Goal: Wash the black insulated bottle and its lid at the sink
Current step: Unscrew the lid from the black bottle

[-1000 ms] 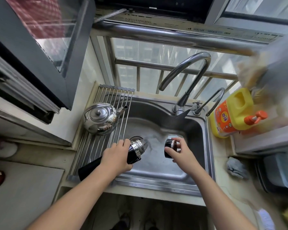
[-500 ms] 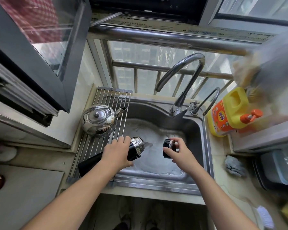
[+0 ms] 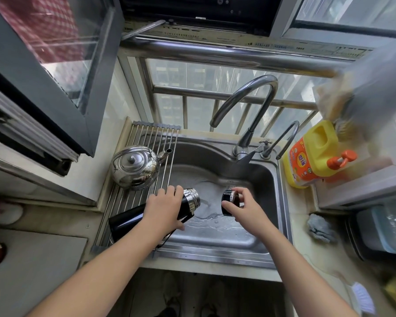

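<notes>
Black insulated steel-mouthed bottle (image 3: 128, 219) lies tilted at centre frame, your left hand (image 3: 164, 210) wrapped round it, likely so it drains into the steel sink (image 3: 215, 255); your right hand (image 3: 245, 209) pinches its round black lid (image 3: 226, 199) just right of it.

water (image 3: 206, 217) | from bottle (image 3: 127, 221) mouth | now spread wider over sink (image 3: 215, 253) floor

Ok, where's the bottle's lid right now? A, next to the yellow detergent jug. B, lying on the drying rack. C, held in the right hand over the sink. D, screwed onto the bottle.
C: the right hand holds the lid over the sink, apart from the open bottle in the left hand.
</notes>
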